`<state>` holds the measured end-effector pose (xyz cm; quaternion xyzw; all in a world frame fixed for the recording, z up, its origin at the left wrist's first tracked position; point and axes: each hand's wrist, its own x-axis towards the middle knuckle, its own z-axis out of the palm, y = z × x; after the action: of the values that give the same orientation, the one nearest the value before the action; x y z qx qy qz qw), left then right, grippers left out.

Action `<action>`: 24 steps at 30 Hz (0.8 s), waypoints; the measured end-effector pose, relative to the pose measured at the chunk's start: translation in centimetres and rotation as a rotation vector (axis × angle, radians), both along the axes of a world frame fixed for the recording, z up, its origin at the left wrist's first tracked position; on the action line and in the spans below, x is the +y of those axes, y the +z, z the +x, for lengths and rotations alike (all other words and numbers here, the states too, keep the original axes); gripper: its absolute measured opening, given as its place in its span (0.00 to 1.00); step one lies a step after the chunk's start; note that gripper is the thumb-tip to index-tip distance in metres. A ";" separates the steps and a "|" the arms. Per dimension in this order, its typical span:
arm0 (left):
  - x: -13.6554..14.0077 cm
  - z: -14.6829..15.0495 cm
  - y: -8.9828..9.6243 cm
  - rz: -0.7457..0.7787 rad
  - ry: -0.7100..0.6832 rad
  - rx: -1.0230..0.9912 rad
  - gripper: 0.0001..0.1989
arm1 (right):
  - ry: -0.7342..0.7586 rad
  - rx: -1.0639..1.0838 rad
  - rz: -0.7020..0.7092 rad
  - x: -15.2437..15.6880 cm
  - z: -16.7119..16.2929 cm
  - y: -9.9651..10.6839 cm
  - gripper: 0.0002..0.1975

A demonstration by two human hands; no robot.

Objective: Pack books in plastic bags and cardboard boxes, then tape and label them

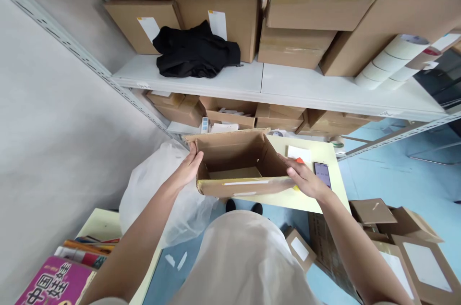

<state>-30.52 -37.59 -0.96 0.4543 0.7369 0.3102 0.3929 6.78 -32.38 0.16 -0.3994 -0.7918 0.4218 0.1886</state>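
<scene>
Cardboard box is up in front of the pale worktop on my head feed, open top facing the camera. I've got the left hand pinching its left side and the right hand clamped on the opposite end, some fingers hidden. Smartphone's lying just beside that right hand, black garment's on the shelf behind.

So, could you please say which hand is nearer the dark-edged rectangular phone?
Right: the right hand is just left of the phone; the left hand, across the brown cardboard box.
</scene>
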 end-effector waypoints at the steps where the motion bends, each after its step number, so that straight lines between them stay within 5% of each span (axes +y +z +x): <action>1: 0.1 -0.1 0.1 0.002 0.001 -0.018 0.35 | 0.045 -0.010 -0.006 0.2 0.0 0.2 0.31; 5: 0.6 -0.2 0.6 -0.060 -0.007 -0.116 0.38 | 0.091 -0.062 -0.114 1.0 0.2 1.1 0.28; 8: 1.1 -0.1 0.8 -0.080 0.007 -0.149 0.39 | -0.071 -0.207 -0.184 2.2 0.3 2.1 0.21; 16: 2.2 1.6 0.6 0.013 0.014 -0.043 0.44 | -0.066 -0.887 0.148 6.9 -2.6 5.8 0.14; 24: 2.4 2.1 1.9 -0.010 -0.005 -0.056 0.48 | -0.163 -1.040 0.236 8.5 -5.5 6.1 0.16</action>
<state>-28.42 -35.15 0.95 0.4455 0.7261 0.3178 0.4164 1.24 -23.87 6.23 -0.5917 -0.7893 0.0605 -0.1526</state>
